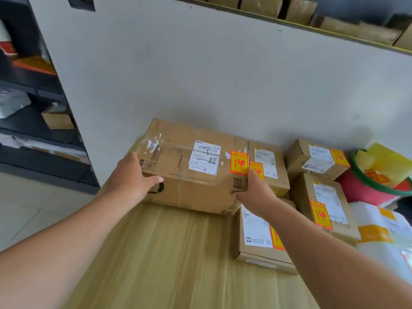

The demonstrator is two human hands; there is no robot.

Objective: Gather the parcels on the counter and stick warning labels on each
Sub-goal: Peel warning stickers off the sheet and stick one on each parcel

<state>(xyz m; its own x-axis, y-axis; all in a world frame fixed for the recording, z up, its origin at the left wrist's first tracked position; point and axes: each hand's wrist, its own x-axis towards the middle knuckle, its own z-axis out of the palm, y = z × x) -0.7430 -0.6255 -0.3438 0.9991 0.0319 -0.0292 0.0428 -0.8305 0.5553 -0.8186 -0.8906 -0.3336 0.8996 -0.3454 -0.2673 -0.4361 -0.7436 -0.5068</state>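
A large cardboard parcel (pixel 178 166) sits on the wooden counter (pixel 169 253) against the white wall. It carries a white shipping label and an orange warning label (pixel 239 162) on top. My left hand (pixel 131 177) grips its left end and my right hand (pixel 254 188) grips its right front corner. To its right lie several smaller parcels, each with an orange warning label: one behind my right hand (pixel 267 166), one flat under my right forearm (pixel 258 237), one at the back (pixel 316 159) and one in front of it (pixel 327 206).
A red basin with a green rim (pixel 379 184) holding yellow and orange sheets stands at the far right. White plastic bags (pixel 383 237) lie in front of it. Dark shelving (pixel 33 97) with boxes stands to the left. Cardboard boxes (pixel 301 10) line the wall top.
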